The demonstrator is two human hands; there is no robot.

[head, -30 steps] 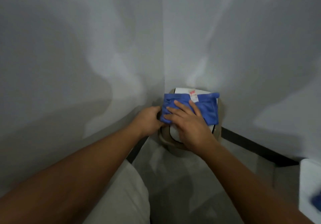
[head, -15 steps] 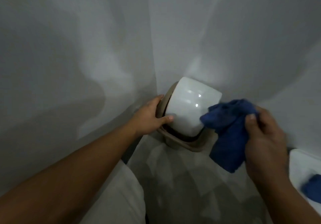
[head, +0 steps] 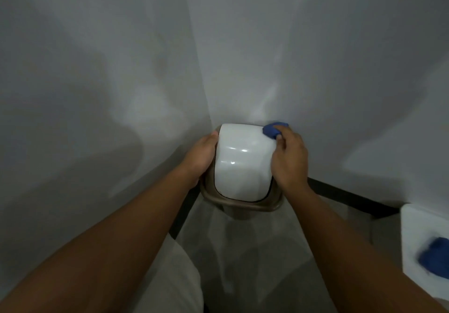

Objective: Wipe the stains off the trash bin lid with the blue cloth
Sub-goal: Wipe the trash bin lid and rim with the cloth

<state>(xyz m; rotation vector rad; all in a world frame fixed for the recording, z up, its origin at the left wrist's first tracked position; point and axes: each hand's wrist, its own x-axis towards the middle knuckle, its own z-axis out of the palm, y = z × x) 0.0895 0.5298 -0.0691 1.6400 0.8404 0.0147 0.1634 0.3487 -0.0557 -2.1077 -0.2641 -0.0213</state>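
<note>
A small trash bin stands in the corner of two white walls, with a glossy white swing lid (head: pixel 240 164) set in a tan rim (head: pixel 243 204). My left hand (head: pixel 200 157) grips the bin's left side, fingers curled over the rim. My right hand (head: pixel 288 161) holds the bunched blue cloth (head: pixel 274 130) against the lid's far right corner. Most of the cloth is hidden under my fingers. I make out no stains on the lid in this dim light.
White walls close in at the left and behind the bin, with a dark skirting (head: pixel 349 197) along the floor. A white object (head: pixel 422 239) at the right edge carries a second blue thing (head: pixel 436 257). Grey floor (head: pixel 243 252) lies in front.
My right hand lifted the cloth off the lid, swung it out to the right, then brought it back bunched onto the lid's far right corner. My left hand stayed on the bin.
</note>
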